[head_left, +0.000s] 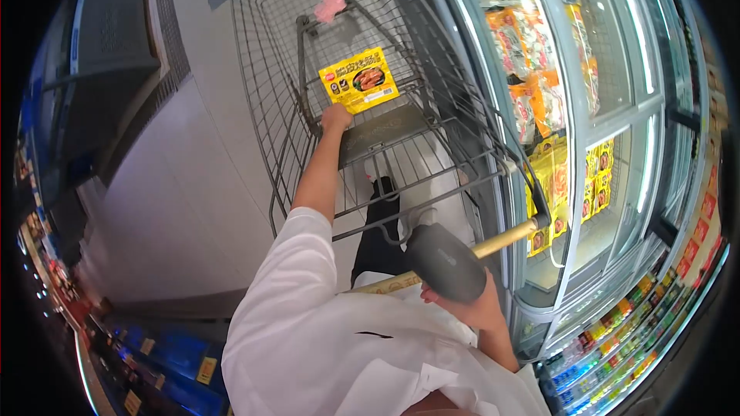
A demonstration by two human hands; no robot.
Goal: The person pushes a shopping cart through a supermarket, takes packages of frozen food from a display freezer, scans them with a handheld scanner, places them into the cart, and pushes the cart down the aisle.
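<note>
the left hand [337, 117] pinches a yellow, food-pictured packet [359, 81] over a wire cart [385, 131]; the right hand [473, 306] cups its grey handle block [443, 260]; pale floor [177, 177], lit glass-doored fridge [620, 125].

Packet [359, 81] — smooth, glossy plastic

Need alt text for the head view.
A person's left hand grips a yellow food package at a wire shopping cart, the right hand against the dark pad on its handle. A pink item shows farther along the cart; a lit glass-door cooler stands at right.
</note>
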